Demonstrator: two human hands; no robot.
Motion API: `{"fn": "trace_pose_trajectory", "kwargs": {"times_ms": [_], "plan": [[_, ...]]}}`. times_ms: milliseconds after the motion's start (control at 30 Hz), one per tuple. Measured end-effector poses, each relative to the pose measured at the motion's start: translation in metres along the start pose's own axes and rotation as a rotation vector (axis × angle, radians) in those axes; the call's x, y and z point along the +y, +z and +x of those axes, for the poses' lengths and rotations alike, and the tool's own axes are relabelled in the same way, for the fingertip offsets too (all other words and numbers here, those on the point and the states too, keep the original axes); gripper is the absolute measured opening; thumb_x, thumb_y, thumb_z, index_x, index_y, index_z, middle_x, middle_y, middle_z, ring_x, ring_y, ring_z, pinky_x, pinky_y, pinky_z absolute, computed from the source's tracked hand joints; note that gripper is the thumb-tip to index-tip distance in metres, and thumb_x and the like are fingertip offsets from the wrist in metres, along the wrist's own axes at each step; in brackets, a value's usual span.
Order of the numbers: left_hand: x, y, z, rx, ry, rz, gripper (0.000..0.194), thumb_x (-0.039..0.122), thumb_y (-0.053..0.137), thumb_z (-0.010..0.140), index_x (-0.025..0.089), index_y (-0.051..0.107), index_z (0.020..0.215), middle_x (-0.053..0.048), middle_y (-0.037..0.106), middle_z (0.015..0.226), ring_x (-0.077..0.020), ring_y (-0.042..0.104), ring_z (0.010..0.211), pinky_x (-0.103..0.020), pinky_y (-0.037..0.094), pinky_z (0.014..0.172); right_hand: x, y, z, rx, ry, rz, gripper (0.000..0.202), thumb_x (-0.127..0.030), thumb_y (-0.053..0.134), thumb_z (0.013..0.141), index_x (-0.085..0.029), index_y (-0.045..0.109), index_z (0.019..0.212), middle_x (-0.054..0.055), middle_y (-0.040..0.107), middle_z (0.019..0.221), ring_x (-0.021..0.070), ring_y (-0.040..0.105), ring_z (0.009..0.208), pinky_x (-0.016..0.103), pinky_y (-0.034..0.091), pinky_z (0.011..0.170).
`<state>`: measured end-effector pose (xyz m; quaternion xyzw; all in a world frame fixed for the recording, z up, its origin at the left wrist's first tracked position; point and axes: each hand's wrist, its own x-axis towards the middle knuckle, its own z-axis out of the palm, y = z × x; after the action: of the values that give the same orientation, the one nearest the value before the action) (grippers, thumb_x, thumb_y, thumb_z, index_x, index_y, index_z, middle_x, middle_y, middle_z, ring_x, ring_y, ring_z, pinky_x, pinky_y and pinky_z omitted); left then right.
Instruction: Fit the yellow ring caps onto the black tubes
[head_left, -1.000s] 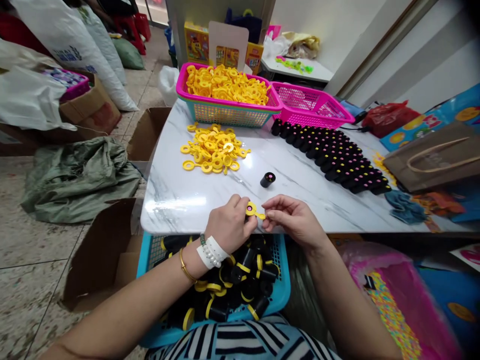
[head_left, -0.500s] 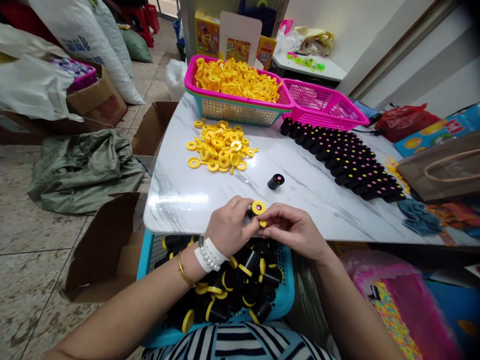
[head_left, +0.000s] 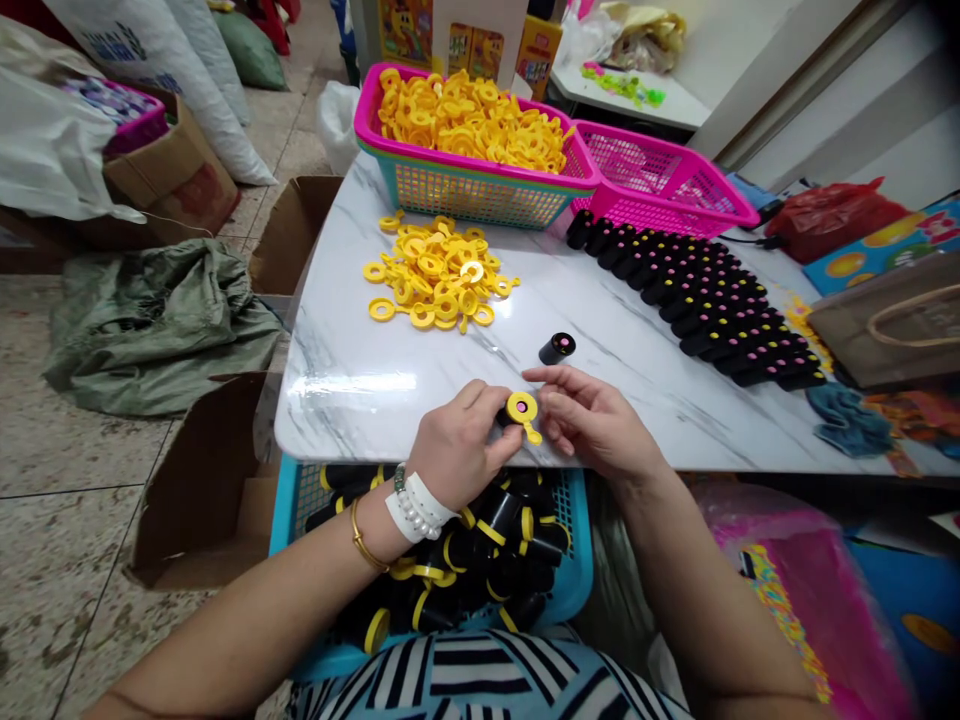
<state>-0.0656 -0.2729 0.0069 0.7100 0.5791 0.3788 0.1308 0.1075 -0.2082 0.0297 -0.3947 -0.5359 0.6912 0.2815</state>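
Note:
My left hand [head_left: 465, 440] is closed around a small black cylinder, mostly hidden by the fingers. On the cylinder's end sits a yellow ring with a tab [head_left: 522, 408], and a pink centre shows through its hole. Just right of it, my right hand [head_left: 596, 420] has its fingers apart, holding nothing that I can see. A single black cylinder [head_left: 557, 348] with a pink dot on top stands on the table beyond my right hand. Farther back lies a loose pile of yellow rings [head_left: 435, 270].
A pink basket [head_left: 480, 165] full of yellow rings stands at the table's back, beside another pink basket [head_left: 667, 190]. Rows of black cylinders [head_left: 697, 300] fill the right side. Below the table edge, a blue basket [head_left: 579, 590] holds black cylinders with yellow rings.
My right hand has let go of the yellow ring's tab and opened, shifting slightly away to the right. The tab now shows fully. The view has shifted slightly.

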Motion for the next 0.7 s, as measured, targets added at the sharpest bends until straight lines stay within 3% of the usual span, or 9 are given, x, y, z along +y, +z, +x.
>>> {"fn": "trace_pose_trajectory", "kwargs": {"times_ms": [100, 267, 400, 467, 600, 700], "plan": [[-0.001, 0.000, 0.001, -0.016, 0.004, -0.016, 0.021, 0.023, 0.059, 0.085, 0.016, 0.062, 0.104, -0.002, 0.060, 0.085, -0.0126, 0.056, 0.069, -0.024, 0.046, 0.064, -0.005, 0.000, 0.006, -0.107, 0.104, -0.096, 0.030, -0.036, 0.069, 0.083, -0.016, 0.061, 0.105, -0.004, 0.055, 0.065, 0.0049, 0.043, 0.042, 0.016, 0.034, 0.038], [-0.003, -0.004, 0.006, -0.049, -0.020, -0.114, 0.025, 0.018, 0.062, 0.079, 0.016, 0.062, 0.104, 0.000, 0.060, 0.080, -0.0121, 0.055, 0.067, -0.025, 0.047, 0.066, -0.007, 0.003, 0.007, -0.165, 0.034, -0.191, 0.028, -0.037, 0.065, 0.087, -0.020, 0.056, 0.107, -0.003, 0.059, 0.073, 0.0073, 0.054, 0.047, 0.019, 0.043, 0.044], [-0.002, -0.009, 0.006, -0.059, -0.004, -0.211, 0.045, 0.016, 0.063, 0.077, 0.017, 0.055, 0.122, -0.002, 0.059, 0.089, -0.0099, 0.052, 0.062, -0.024, 0.048, 0.064, -0.002, 0.005, 0.002, -0.117, -0.021, -0.180, 0.034, -0.039, 0.063, 0.087, -0.022, 0.049, 0.113, -0.007, 0.053, 0.069, 0.0088, 0.056, 0.047, 0.022, 0.048, 0.047], [-0.003, -0.009, 0.005, -0.061, 0.031, -0.189, 0.040, 0.018, 0.061, 0.082, 0.019, 0.057, 0.122, -0.003, 0.058, 0.091, -0.0112, 0.054, 0.066, -0.025, 0.049, 0.066, 0.000, 0.002, -0.001, -0.122, -0.076, -0.157, 0.033, -0.037, 0.062, 0.088, -0.022, 0.049, 0.115, -0.004, 0.055, 0.077, 0.0104, 0.061, 0.058, 0.025, 0.053, 0.059], [-0.003, -0.010, 0.006, -0.057, 0.039, -0.151, 0.033, 0.015, 0.059, 0.085, 0.019, 0.061, 0.117, -0.002, 0.058, 0.086, -0.0130, 0.056, 0.072, -0.025, 0.049, 0.070, 0.003, -0.005, -0.007, -0.273, -0.107, -0.127, 0.049, -0.027, 0.069, 0.082, -0.021, 0.048, 0.126, 0.003, 0.059, 0.101, 0.0154, 0.063, 0.091, 0.030, 0.054, 0.082], [-0.002, -0.010, 0.006, -0.063, 0.032, -0.143, 0.033, 0.014, 0.059, 0.085, 0.017, 0.061, 0.117, -0.002, 0.059, 0.087, -0.0130, 0.056, 0.073, -0.025, 0.049, 0.071, 0.003, -0.002, -0.005, -0.237, -0.079, -0.134, 0.047, -0.029, 0.071, 0.080, -0.019, 0.050, 0.122, 0.003, 0.060, 0.097, 0.0119, 0.062, 0.076, 0.026, 0.056, 0.068]]}}
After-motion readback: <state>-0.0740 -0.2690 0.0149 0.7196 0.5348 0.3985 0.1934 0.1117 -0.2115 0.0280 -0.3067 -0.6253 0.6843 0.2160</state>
